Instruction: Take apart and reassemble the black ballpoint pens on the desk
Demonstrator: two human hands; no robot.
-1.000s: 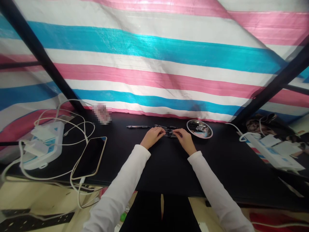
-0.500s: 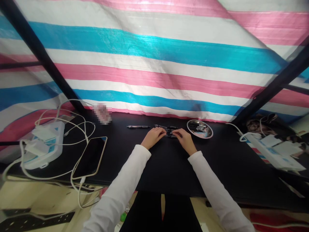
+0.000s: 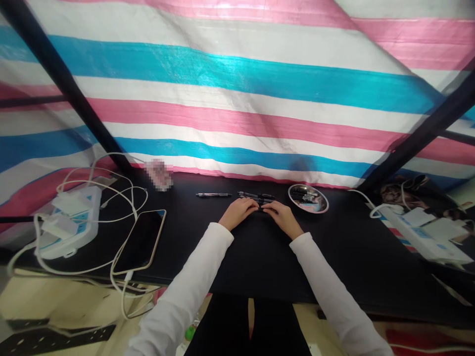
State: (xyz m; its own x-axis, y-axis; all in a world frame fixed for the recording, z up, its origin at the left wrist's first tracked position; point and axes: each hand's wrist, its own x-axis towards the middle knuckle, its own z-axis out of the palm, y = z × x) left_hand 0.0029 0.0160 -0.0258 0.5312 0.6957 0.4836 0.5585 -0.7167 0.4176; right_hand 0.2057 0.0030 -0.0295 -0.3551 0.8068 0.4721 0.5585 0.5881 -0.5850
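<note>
Several dark pens (image 3: 256, 196) lie close together on the black desk, just beyond my fingertips. My left hand (image 3: 238, 211) and my right hand (image 3: 281, 214) meet at the near side of this group. Both hands are closed, pinching the two ends of one pen, most of which my fingers hide. A single clear-and-black pen (image 3: 213, 195) lies apart to the left. On the right, a round metal dish (image 3: 326, 203) contains more black pen-like pieces (image 3: 306, 194).
A phone (image 3: 141, 242) with a charging cable lies on the left, near a white power strip (image 3: 89, 212) and tangled cables. Another power strip (image 3: 419, 232) sits at the right. A striped plastic sheet (image 3: 237, 89) hangs behind the desk.
My hands have shifted slightly nearer to me, and their fingertips have come closer together. More of the pen group shows beyond them. The dish and the lone pen stay put.
</note>
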